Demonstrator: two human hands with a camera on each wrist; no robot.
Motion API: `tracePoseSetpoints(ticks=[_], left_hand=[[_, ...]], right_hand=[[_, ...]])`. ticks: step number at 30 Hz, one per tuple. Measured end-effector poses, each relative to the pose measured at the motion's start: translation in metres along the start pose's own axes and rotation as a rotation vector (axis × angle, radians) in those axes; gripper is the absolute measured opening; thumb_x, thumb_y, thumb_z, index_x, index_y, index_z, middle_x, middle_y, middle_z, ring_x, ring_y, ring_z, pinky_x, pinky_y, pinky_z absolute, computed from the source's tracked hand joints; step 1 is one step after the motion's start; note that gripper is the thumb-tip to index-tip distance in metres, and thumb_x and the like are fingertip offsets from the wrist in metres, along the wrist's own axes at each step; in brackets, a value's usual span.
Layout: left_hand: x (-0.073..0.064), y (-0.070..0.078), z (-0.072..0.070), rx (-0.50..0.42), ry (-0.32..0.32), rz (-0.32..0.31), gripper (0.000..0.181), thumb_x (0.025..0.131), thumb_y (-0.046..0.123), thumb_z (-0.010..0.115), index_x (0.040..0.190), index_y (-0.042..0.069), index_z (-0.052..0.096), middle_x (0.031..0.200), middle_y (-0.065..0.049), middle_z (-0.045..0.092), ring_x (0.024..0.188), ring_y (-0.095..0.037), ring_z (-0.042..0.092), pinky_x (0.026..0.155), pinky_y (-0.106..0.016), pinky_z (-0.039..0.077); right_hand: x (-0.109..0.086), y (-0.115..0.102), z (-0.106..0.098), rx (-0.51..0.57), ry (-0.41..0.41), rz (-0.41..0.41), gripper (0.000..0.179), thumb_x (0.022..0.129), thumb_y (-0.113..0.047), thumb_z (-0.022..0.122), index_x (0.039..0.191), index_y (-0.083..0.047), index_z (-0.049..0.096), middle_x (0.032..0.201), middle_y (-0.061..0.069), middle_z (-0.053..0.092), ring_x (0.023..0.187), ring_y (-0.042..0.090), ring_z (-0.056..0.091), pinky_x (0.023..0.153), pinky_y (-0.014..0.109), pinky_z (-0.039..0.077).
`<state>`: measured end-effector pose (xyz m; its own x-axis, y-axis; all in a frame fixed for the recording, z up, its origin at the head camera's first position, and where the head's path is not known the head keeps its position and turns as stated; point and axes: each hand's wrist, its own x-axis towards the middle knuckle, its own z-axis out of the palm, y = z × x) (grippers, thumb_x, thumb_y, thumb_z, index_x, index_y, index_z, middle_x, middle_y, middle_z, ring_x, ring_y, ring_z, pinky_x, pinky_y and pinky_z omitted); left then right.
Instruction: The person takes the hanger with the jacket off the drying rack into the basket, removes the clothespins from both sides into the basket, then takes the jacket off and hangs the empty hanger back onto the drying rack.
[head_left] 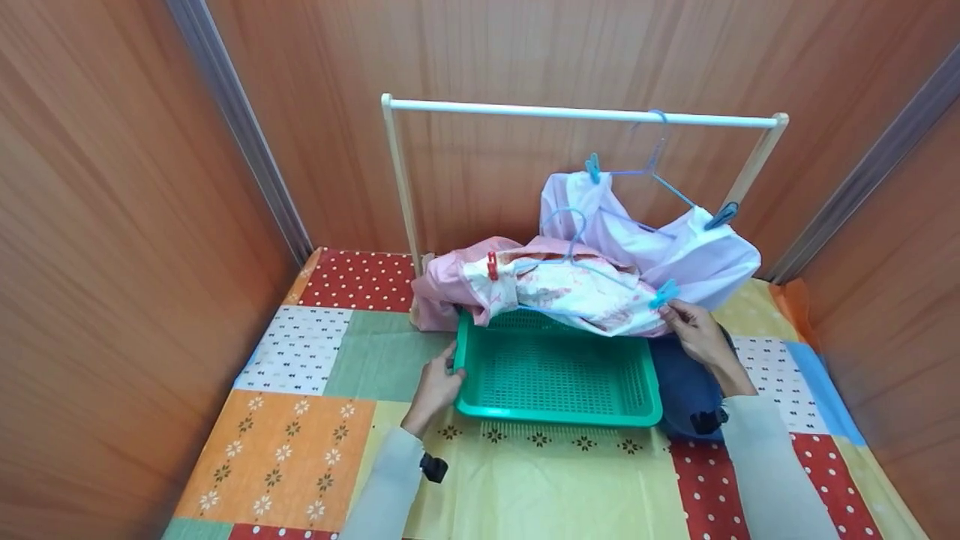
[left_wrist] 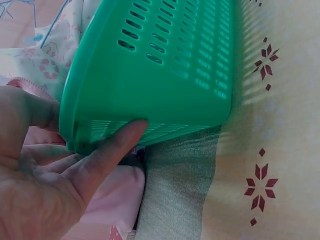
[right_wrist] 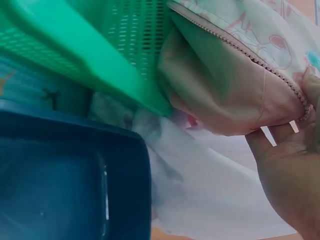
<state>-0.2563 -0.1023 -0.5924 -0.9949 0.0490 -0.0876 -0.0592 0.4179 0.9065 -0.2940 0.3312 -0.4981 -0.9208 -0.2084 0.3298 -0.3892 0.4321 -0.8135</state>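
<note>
A pink zip-up garment (head_left: 439, 300) with a white printed lining lies spread over the back of the green plastic basket (head_left: 555, 416). A blue hanger (head_left: 577, 225) rests on it, with a red clothespin (head_left: 492, 265) at one side and a light-blue clothespin (head_left: 664, 293) at the other. My right hand (head_left: 701, 337) pinches the garment's edge just below the light-blue clothespin; the right wrist view shows the zipper (right_wrist: 245, 50) running to those fingers. My left hand (head_left: 437, 384) grips the basket's left rim, one digit pressed along its outer wall.
Behind stands a drying rack with a white rod (head_left: 517, 110). From it hangs a pale lavender garment (head_left: 705, 262), fixed to its hanger by two clothespins. A dark blue tub (head_left: 681, 390) sits right of the basket. Wooden panels (head_left: 112, 225) enclose the patchwork cloth (head_left: 300, 450).
</note>
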Motion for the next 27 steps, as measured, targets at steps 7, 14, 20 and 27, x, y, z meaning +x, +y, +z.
tracePoseSetpoints(ticks=[7,14,20,27], left_hand=[[0.000,-0.001,0.000,0.007,0.004,0.013,0.059,0.097,0.006,0.051,0.153,0.002,0.030,0.140,-0.024,0.054,0.126,-0.034,0.055,0.104,-0.054,0.045],[-0.002,-0.003,0.003,0.024,0.019,-0.006,0.059,0.096,0.005,0.053,0.151,0.001,0.033,0.145,-0.024,0.050,0.129,-0.033,0.052,0.106,-0.054,0.043],[-0.003,-0.001,0.007,0.004,0.016,-0.012,0.059,0.097,0.005,0.053,0.151,0.000,0.032,0.147,-0.023,0.048,0.134,-0.035,0.049,0.108,-0.055,0.041],[-0.004,0.002,0.004,0.006,0.054,-0.014,0.057,0.097,0.005,0.054,0.150,0.001,0.035,0.145,-0.022,0.051,0.133,-0.033,0.050,0.108,-0.053,0.042]], right_hand=[[-0.003,0.008,0.006,-0.015,-0.036,0.056,0.026,0.101,-0.007,0.050,0.085,0.011,0.058,0.064,0.017,0.045,0.057,0.005,0.043,0.057,0.019,0.036],[-0.007,0.036,0.014,-0.045,-0.046,0.063,0.027,0.101,-0.007,0.050,0.081,0.010,0.057,0.063,0.023,0.046,0.054,0.013,0.043,0.054,0.021,0.037],[-0.010,0.062,0.019,-0.127,-0.031,0.101,0.026,0.102,-0.019,0.053,0.084,-0.002,0.063,0.070,0.019,0.058,0.059,0.014,0.052,0.059,0.022,0.040],[-0.009,0.064,0.024,-0.123,-0.061,0.108,0.030,0.102,-0.025,0.051,0.084,-0.004,0.062,0.075,0.015,0.064,0.063,0.013,0.062,0.059,0.025,0.047]])
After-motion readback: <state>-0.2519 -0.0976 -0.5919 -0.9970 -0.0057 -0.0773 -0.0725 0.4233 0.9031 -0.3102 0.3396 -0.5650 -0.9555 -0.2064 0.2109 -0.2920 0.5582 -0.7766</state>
